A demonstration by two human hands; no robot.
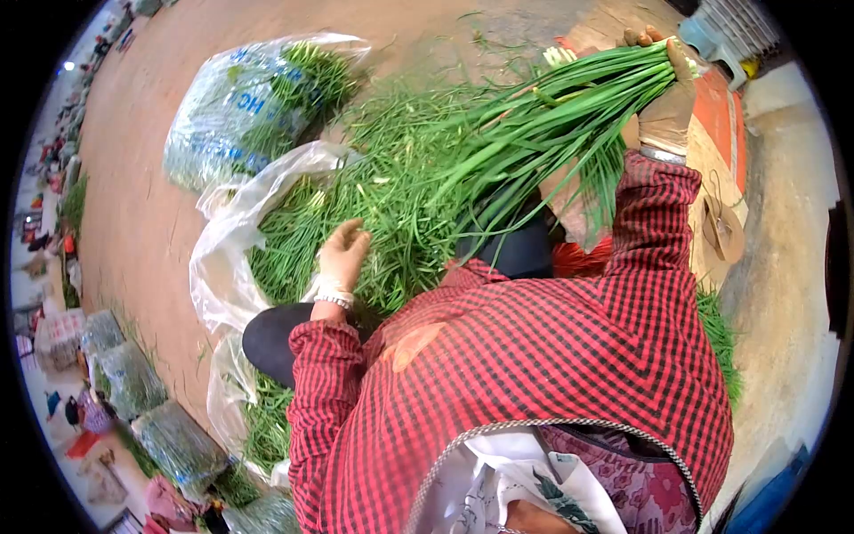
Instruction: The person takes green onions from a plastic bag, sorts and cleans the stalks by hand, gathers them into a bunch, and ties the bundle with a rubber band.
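My right hand (669,100) is closed around the pale root end of a big bunch of green onions (569,111). The long leaves fan out to the left and droop over the pile. Over the left side of a loose heap of cut greens (400,191), my left hand (342,256) is open, thumb and fingers apart, holding nothing. Under the heap's left edge lies a clear plastic sheet (222,258). A light band circles my left wrist.
A clear bag of greens (253,111) with blue print lies at the upper left. Several more packed bags (182,445) line the lower left. Flattened cardboard (716,178) with a roll of tape (722,230) is on the right. A blue plastic stool (712,44) stands at the upper right.
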